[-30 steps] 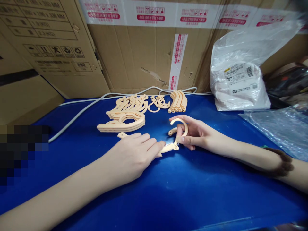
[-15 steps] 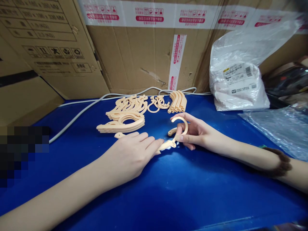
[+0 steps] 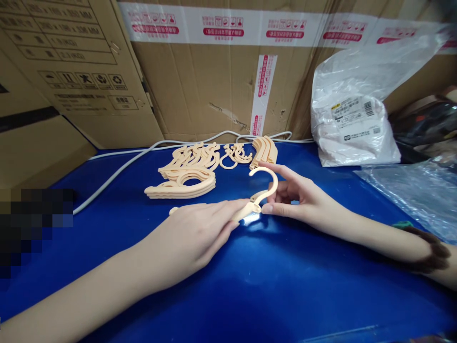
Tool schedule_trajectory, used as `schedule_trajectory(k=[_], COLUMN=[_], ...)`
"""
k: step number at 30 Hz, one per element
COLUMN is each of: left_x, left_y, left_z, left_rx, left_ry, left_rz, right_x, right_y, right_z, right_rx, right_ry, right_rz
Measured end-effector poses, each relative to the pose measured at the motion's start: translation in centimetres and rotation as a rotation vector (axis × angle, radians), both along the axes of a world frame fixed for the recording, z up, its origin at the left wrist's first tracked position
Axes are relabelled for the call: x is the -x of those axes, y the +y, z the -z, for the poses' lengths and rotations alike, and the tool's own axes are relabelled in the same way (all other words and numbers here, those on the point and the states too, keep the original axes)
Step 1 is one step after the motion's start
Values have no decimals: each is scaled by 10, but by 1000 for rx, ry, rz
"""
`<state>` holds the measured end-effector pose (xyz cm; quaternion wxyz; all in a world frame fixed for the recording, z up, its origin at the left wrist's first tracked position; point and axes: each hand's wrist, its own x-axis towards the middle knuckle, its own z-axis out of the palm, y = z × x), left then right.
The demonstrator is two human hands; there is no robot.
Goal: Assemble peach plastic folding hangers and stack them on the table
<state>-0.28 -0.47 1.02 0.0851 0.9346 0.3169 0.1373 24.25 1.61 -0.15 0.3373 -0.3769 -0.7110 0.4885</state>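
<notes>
A cream plastic folding hanger [image 3: 245, 211] with a curved hook [image 3: 274, 178] is between my hands, just over the blue surface. My left hand [image 3: 200, 228] is closed over its left arm, so most of that arm is hidden; one tip shows beyond the knuckles. My right hand [image 3: 298, 193] is at the hook end, thumb by the joint and bent fingers behind the hook, index finger stretched forward. Beyond my left hand lies a stack of hanger arms [image 3: 180, 190]. Behind it are more loose arms [image 3: 196, 156], several loose hooks [image 3: 237, 155] and another arm pile [image 3: 264, 150].
Cardboard boxes [image 3: 200, 85] wall off the back and left of the blue table [image 3: 285, 286]. A white cable [image 3: 117, 176] runs along the back edge. At the right stand a white plastic bag [image 3: 357, 128] with a label and crumpled clear plastic [image 3: 410, 190].
The hook has tipped slightly up and to the left, and its joint has risen a little. My left hand has flattened and rolled over the hanger arm; my right fingers have shifted behind the hook.
</notes>
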Motion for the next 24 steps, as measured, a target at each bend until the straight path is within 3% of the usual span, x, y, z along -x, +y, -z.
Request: schedule_trajectory(k=[3, 6, 9, 11, 15, 24], left_x=[2, 2, -1, -4, -7, -8], left_y=[0, 0, 0, -1, 0, 8], left_z=[-5, -4, -1, 1, 2, 5], left_rx=[257, 472, 693, 843, 1013, 1062], left_ry=[-68, -179, -299, -384, -521, -638], left_rz=[-41, -60, -108, -156, -223, -281], right_x=[-8, -16, -21, -22, -19, -10], right_y=[6, 13, 16, 17, 18, 12], right_z=[-1, -2, -3, -2, 1, 1], right_rx=[-185, -474, -734, -829, -912, -854], right_ry=[-188, -511, -773, -850, -926, -861], right_rz=[55, 126, 128, 110, 57, -50])
